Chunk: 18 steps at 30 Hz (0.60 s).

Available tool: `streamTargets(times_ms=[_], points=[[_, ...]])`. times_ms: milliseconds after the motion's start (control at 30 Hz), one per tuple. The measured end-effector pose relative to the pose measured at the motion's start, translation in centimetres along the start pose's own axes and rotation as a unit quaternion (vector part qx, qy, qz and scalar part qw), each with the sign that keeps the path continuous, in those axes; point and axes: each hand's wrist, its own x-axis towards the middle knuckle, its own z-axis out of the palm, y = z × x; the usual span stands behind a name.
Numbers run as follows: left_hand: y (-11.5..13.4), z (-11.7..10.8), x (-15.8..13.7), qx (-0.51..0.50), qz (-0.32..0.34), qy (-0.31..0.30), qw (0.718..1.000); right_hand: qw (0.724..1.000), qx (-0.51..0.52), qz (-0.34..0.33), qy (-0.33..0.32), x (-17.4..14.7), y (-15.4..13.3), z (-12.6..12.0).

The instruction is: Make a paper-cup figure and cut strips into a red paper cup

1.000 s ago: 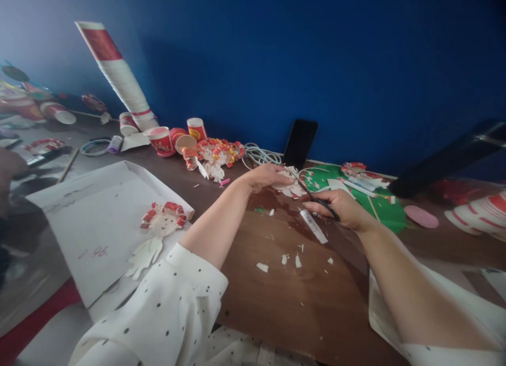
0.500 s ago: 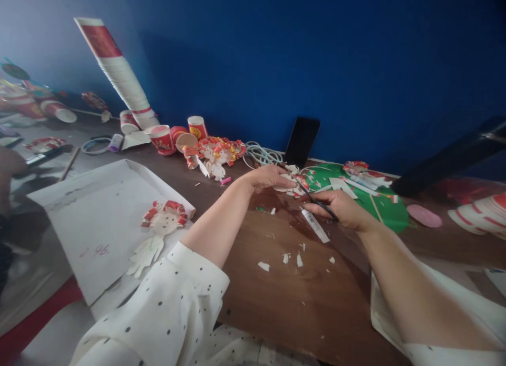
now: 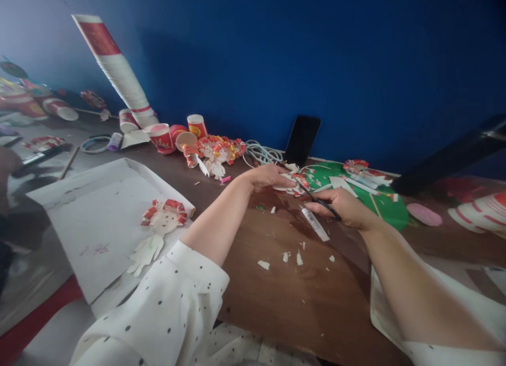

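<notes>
My left hand (image 3: 267, 177) reaches over the brown table with its fingers closed on a small red-and-white paper cutout (image 3: 297, 190), mostly hidden by the fingers. My right hand (image 3: 344, 207) grips dark scissors (image 3: 311, 195), whose blades point left at the cutout. Just below the scissors lies a white tube (image 3: 315, 225). Small white paper scraps (image 3: 264, 264) are scattered on the table nearer to me. A finished-looking paper doll (image 3: 164, 224) with red curls lies on a white box lid (image 3: 87, 218) to the left.
Against the blue wall leans a black phone (image 3: 302, 138), with a coiled pale cable (image 3: 264, 153) beside it. Red paper cups (image 3: 161, 138) and a tall leaning cup stack (image 3: 118, 71) stand at back left. Green sheet (image 3: 389, 210) and pink disc (image 3: 424, 214) lie right. Another person's hand (image 3: 8, 166) shows far left.
The scissors and my right hand have shifted very slightly, with the handle a little farther right. My left hand stays in place.
</notes>
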Motion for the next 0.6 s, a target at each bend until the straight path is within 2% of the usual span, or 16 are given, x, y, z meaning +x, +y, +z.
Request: streamTargets(times_ms=[167,367,600], points=[[0.03,-0.04,-0.08,-0.001,-0.011,0.0,1.0,1.0,-0.011,0.006,0.007,-0.1,-0.16,0.07],[0.09,-0.15,-0.08,-0.051,-0.02,-0.011,0.998,1.0,-0.01,0.014,0.023,0.26,0.53,0.06],[-0.42,-0.75,0.79,-0.084,-0.013,0.025,0.996,0.996,0.042,0.015,0.077,0.31,0.3,0.26]])
